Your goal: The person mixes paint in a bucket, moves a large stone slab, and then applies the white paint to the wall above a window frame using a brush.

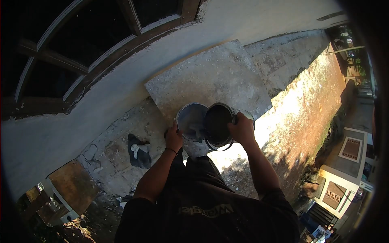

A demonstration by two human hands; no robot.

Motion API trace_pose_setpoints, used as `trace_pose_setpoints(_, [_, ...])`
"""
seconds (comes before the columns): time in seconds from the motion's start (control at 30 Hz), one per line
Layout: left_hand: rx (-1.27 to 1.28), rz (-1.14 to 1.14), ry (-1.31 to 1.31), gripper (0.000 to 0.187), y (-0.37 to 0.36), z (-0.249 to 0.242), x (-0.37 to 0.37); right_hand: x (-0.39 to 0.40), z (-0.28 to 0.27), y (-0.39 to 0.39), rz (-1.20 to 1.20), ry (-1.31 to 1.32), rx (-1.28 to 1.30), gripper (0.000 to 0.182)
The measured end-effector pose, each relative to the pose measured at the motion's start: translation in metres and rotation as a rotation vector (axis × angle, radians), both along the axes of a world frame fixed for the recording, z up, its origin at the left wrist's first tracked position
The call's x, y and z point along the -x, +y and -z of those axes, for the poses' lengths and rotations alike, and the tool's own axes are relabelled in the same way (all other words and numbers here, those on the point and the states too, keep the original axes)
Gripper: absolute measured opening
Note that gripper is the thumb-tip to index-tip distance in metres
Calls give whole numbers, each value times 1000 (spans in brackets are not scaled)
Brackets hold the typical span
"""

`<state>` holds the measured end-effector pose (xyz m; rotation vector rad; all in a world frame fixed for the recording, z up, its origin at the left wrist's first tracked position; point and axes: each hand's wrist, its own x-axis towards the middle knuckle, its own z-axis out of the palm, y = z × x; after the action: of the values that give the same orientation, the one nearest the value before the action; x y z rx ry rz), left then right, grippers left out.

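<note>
My left hand (173, 138) grips the rim of a pale bucket (191, 121) that holds light grey liquid. My right hand (242, 130) holds a dark can (218, 123) tipped on its side, its mouth against the bucket's rim. A thin wire handle hangs below the can. Both containers sit over a grey flat slab (210, 77) leaning on the ground. My dark shirt and forearms fill the lower middle of the view.
An arched wooden window frame (101, 48) sits in a white plastered wall at the upper left. A dark rag with a white glove (138, 150) lies on the concrete. Reddish sunlit ground (308, 105) stretches right. A wooden stool (67, 190) stands lower left.
</note>
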<state>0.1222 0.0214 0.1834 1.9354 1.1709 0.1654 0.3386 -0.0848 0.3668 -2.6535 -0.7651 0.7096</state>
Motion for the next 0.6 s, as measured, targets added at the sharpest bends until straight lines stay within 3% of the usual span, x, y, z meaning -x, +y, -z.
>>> trace_pose_setpoints(0.6, [-28, 4, -28, 52, -1, 10, 2, 1, 0, 5, -1, -5, 12, 30])
